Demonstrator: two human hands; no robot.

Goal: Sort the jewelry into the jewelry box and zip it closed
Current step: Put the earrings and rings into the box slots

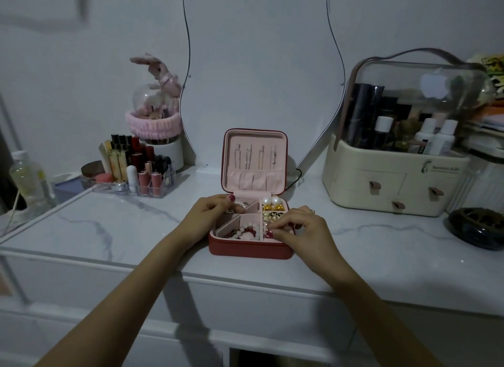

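A red jewelry box (249, 250) with pink lining stands open on the white marble dresser top. Several thin necklaces (255, 157) hang in its upright lid. In the tray lie a beaded bracelet (245, 232), two pearl earrings (271, 201) and gold earrings (274, 211). My left hand (215, 212) rests over the back left compartment, its fingers curled on small silver pieces (241, 205). My right hand (297, 226) sits over the front right compartment, its fingertips pinched together on something small that I cannot make out.
A clear organiser of lipsticks (133, 170) stands at the left. A cream cosmetics case (398, 159) with a clear dome and drawers stands at the right, a dark dish (477, 228) beside it. A mirror (259, 66) rises behind the box.
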